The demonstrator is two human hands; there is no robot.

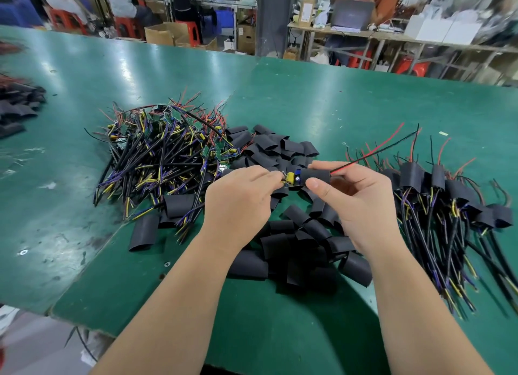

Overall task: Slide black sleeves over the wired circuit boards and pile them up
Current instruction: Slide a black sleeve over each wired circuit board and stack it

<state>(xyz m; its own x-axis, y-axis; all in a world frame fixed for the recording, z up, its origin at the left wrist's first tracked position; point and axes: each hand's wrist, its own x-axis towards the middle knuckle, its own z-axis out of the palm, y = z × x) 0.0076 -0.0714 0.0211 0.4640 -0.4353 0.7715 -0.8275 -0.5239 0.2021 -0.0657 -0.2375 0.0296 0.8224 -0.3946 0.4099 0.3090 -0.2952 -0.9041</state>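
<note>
Our left hand [241, 198] pinches the small circuit board [292, 178] in its fingers [267, 175]. Our right hand [358, 206] grips the black sleeve [318, 175] just to the board's right, above the worktop [308, 100]. The sleeve lies sideways, partly on. We think it must slide left.

Two bare arms in shot now. The left forearm [173, 304] enters from seven o'clock, the right forearm [412, 304] from five o'clock, both uncovered right to the frame's edge. Left hand [238, 203] bare, rounded knuckles showing. Right hand [356, 206] bare too, with its thumbnail [312, 183] short and neatly trimmed.
</note>
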